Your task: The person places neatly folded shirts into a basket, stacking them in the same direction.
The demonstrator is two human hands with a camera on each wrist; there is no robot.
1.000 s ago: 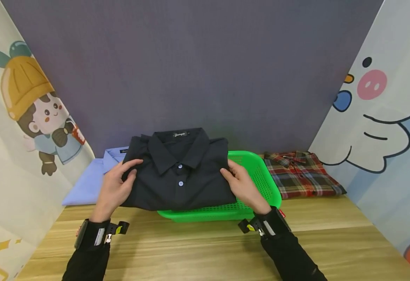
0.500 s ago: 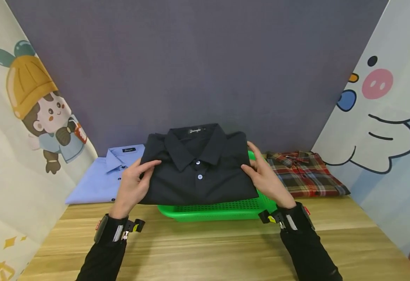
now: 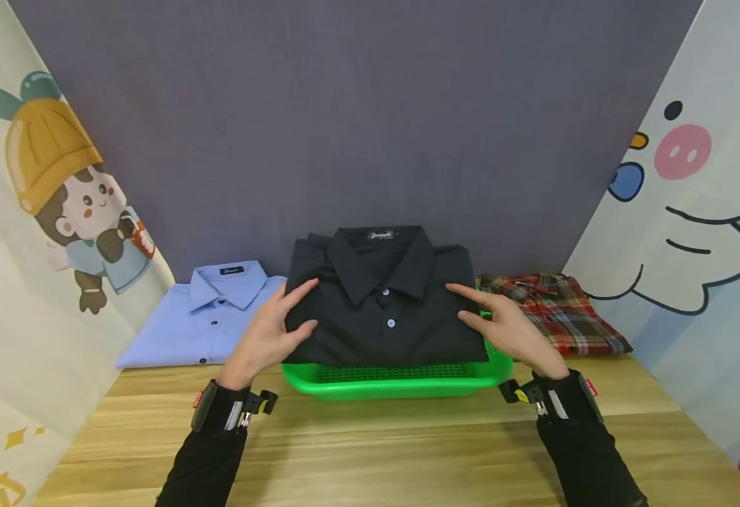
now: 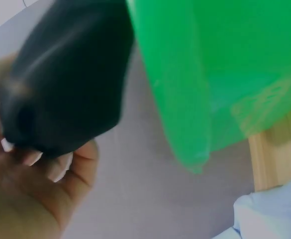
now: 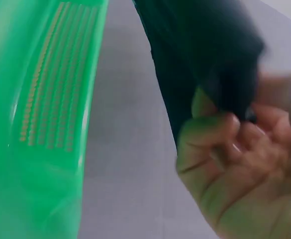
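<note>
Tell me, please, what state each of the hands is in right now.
Left hand: holding the dark shirt by its left side, fingers curled under.
Right hand: holding the same shirt by its right side.

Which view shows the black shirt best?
Head: the black shirt shows nearly whole, with collar, label and buttons visible. Left wrist: only a blurred dark section gripped by the left hand. Right wrist: another, gripped by the right hand.

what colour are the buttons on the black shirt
The black shirt has pale, whitish buttons; the head view shows them best.
</note>
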